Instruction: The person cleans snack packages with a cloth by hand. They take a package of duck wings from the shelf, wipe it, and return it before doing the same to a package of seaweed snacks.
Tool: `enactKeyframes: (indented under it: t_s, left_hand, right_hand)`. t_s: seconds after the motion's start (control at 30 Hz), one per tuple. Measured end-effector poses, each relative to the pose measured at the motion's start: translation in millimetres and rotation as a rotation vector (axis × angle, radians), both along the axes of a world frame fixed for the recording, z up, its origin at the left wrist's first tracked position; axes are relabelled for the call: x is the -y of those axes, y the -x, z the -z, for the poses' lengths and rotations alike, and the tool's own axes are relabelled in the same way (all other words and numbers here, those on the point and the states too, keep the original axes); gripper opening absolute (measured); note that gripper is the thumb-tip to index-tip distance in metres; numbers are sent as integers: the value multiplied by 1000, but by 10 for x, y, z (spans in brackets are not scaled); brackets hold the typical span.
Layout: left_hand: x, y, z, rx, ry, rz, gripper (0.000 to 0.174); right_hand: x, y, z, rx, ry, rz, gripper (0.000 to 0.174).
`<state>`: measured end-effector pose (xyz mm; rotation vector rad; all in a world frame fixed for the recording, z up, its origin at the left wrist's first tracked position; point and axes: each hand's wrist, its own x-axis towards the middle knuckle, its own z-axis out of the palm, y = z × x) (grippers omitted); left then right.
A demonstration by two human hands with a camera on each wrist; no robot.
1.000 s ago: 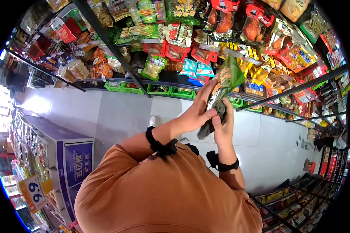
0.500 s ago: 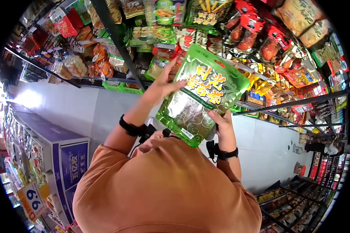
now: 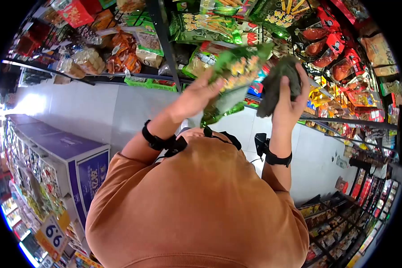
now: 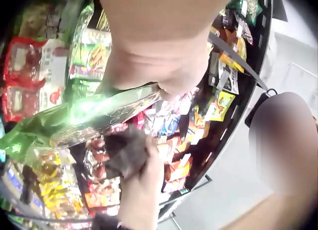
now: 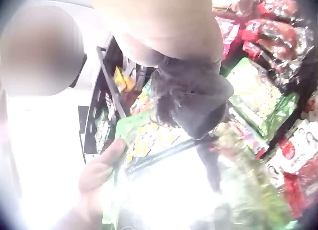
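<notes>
Head view: the left hand point(image 3: 193, 99), nearer, pinches the bag point(image 3: 240, 73) by its left edge, long axis slanting near left to far right; the right hand point(image 3: 292, 100) grips a cloth point(image 3: 269, 96) just rightward. Left wrist view: bag nearly edge-on. Right wrist view: cloth overlaps bag, contact unclear.

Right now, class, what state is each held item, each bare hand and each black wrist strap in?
Green printed plastic bag: held, tilted
Dark grey cloth: bunched, gripped
Left hand: holding the bag
Right hand: gripping the cloth
Black left wrist strap: worn
Black right wrist strap: worn
</notes>
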<state>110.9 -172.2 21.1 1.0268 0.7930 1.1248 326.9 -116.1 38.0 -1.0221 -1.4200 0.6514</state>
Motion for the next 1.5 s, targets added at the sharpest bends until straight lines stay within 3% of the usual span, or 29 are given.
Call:
enactKeyframes:
  t_s: [0.13,0.2,0.23,0.3,0.33,0.43,0.53,0.6,0.67,0.73,0.77,0.87,0.93,1.0,1.07,1.13,1.17,1.2,1.27,1.3,1.4,1.47,1.5]
  left_hand:
    - [-113,-210,173,124,-283,223,77]
    - [-211,-205,223,241,-293,180,84]
    - [-248,-210,325,309,-234,131,81]
    - [-288,-198,445,440,-44,79,71]
    - [-271,-101,436,386,46,130,68]
    - [-307,-140,448,345,3,103,69]
    - [-299,-226,265,280,-109,7,69]
    - [-342,-258,148,323,-245,39,69]
    - [-316,-286,205,422,-223,77,67]
    - [-195,-322,142,-35,-121,-103,55]
    - [-177,-428,45,40,-277,-200,43]
    - [-46,-526,57,26,-280,-230,38]
    - [9,-559,133,-69,-295,-200,48]
    - [65,-669,87,-212,-102,-306,47]
    - [83,-858,-53,-260,-88,-353,45]
    - [20,-997,85,-335,113,-599,42]
    - [-51,-1060,125,75,-120,-537,40]
    - [-33,-1171,46,63,-119,-537,40]
    - [-22,-1395,-173,278,-11,-542,40]
    - [18,-1272,73,66,-63,-331,41]
    - [120,-1656,-162,-51,-73,-343,41]
    - [-18,-1777,-13,-66,-149,-314,46]
    - [-97,-1905,-8,2,-211,-414,52]
  right_hand:
    - [117,597,-71,344,-232,3,45]
    - [176,708,22,327,-231,-64,47]
    - [258,764,-18,303,-132,-114,48]
    - [342,848,75,428,-256,-196,47]
    - [395,881,89,523,-284,-228,46]
    - [323,889,127,447,-305,-198,46]
    - [147,788,-46,562,-454,-126,52]
    - [65,706,-83,549,-418,-53,46]
    - [55,601,-148,485,-274,-2,41]
    - [-98,401,-166,485,-311,82,42]
    - [-198,306,-129,460,-317,116,43]
    - [-395,-61,-46,473,-237,56,46]
    - [-413,-213,11,458,-228,33,46]
    - [-362,-296,51,400,-233,80,46]
    - [-293,-383,41,357,-227,101,46]
    - [-252,-474,-51,261,-293,95,42]
    - [-351,-566,55,198,-386,170,40]
    - [-301,-656,-14,120,-343,153,39]
    - [-260,-820,-85,173,-410,133,38]
    - [-219,-864,-135,248,-435,107,38]
    - [-26,-864,-117,259,-357,-61,43]
    - [165,-884,-63,285,-332,-107,48]
    - [251,-883,-50,242,-332,-155,49]
